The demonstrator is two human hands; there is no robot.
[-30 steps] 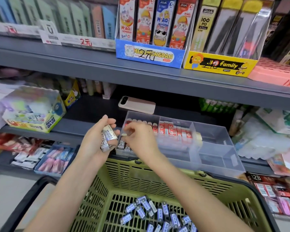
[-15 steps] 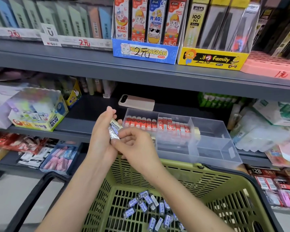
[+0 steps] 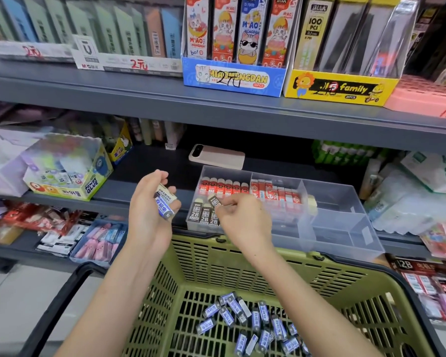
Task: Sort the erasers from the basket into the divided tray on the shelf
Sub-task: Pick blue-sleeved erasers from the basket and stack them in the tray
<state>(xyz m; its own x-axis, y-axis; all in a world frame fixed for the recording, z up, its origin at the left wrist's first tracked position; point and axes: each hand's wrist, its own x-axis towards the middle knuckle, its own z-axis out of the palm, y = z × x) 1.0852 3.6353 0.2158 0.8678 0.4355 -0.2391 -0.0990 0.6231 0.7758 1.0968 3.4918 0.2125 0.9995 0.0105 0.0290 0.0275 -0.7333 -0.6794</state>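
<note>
My left hand (image 3: 150,215) grips a small bunch of wrapped erasers (image 3: 166,202) left of the clear divided tray (image 3: 345,228) on the shelf. My right hand (image 3: 242,217) pinches one dark-sleeved eraser (image 3: 214,200) just above the tray's front-left compartment, where three dark 2B erasers (image 3: 204,215) stand. Red-sleeved erasers (image 3: 224,186) fill the tray's back-left compartments. The right compartments hold nothing. Below, the green basket (image 3: 242,264) holds several blue-sleeved erasers (image 3: 252,320).
A phone (image 3: 216,157) lies on the shelf behind the tray. A glue box (image 3: 67,171) stands to the left, packets to the right. The upper shelf (image 3: 216,109) overhangs with pencil-lead boxes. The basket's black handle (image 3: 54,305) hangs at the left.
My right hand came back to my left hand, took one dark-sleeved eraser from the bunch, and has carried it right, over the tray's front-left compartment.
</note>
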